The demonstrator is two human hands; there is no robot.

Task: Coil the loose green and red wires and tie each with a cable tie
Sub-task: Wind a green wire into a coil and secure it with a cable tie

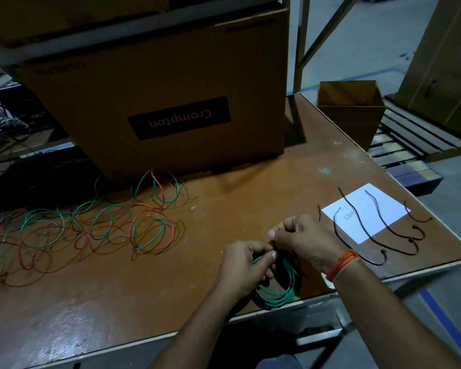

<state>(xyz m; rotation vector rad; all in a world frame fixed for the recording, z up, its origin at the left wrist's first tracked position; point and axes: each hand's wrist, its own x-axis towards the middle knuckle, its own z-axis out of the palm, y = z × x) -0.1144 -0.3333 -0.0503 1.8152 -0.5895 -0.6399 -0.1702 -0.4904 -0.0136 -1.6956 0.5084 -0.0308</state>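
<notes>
A coiled green wire (276, 295) hangs at the table's near edge, and my left hand (244, 265) grips its top. A black cable tie (274, 249) rises from the coil between both hands. My right hand (301, 239) pinches the tie's upper end. Loose green and red wires (91, 227) lie tangled on the left of the brown table (224, 203). Several black cable ties (383, 222) lie at the right, partly over a white paper (367, 206).
A big cardboard box (171, 97) stands at the back of the table. A small open cardboard box (351, 107) sits at the far right corner. A metal shelf post (301, 43) rises behind. The table's right edge drops to the floor.
</notes>
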